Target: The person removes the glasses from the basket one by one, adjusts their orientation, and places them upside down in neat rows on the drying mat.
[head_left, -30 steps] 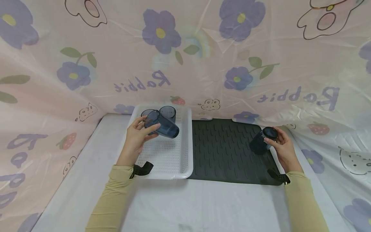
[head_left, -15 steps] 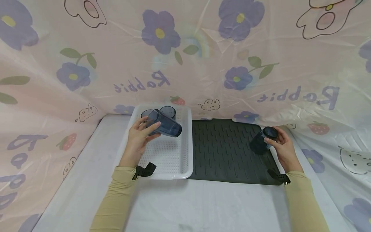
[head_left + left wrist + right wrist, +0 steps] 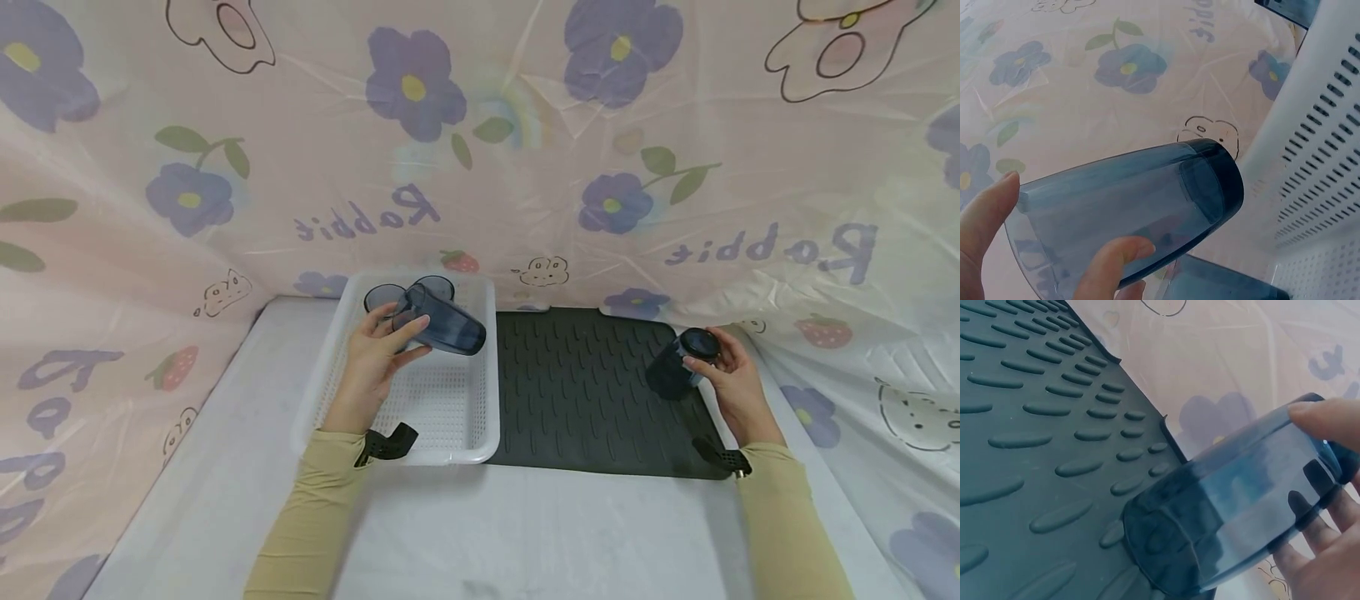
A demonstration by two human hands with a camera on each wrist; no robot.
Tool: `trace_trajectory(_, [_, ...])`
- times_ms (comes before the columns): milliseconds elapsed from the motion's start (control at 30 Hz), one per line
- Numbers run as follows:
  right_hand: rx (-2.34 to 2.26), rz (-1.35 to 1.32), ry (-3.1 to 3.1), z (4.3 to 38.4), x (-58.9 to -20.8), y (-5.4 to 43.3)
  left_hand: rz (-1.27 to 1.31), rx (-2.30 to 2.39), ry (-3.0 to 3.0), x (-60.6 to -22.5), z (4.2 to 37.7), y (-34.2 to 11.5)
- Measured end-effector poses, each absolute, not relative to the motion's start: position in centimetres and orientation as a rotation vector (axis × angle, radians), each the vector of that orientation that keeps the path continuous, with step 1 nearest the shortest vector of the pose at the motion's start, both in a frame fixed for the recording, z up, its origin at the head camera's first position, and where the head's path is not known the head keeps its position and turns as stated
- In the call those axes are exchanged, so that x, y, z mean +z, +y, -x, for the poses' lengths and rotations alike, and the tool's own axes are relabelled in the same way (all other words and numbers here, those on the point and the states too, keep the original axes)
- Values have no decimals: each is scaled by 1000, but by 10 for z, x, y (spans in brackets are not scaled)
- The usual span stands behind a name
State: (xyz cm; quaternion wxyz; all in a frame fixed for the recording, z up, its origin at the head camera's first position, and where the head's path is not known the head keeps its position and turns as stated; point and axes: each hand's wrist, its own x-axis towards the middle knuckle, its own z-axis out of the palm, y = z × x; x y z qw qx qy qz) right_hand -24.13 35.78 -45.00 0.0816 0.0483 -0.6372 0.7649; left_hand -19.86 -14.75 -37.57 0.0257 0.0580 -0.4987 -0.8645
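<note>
In the head view, a translucent blue cup is held tilted above the white perforated basket, its base pointing right. My left hand grips it near the rim, thumb and fingers on opposite sides. Behind it, two similar blue cups stand in the basket, partly hidden. At the right, my right hand holds another blue cup, base up, at the far right of the black mat. In the right wrist view, this cup's wide end meets the ridged mat.
The basket and the mat lie side by side on a white-covered table. A patterned curtain with flowers and rabbits rises behind and at both sides. In the left wrist view, the basket's slotted wall stands beyond the held cup.
My left hand has moved slightly right with its cup, whose base now nears the basket's right side. The right hand and its cup have stayed in place.
</note>
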Motion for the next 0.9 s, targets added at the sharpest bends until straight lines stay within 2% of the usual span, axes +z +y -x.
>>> trace_trajectory(900, [2178, -16, -2023, 239, -443, 357, -157, -2694, -1519, -366, 204, -130])
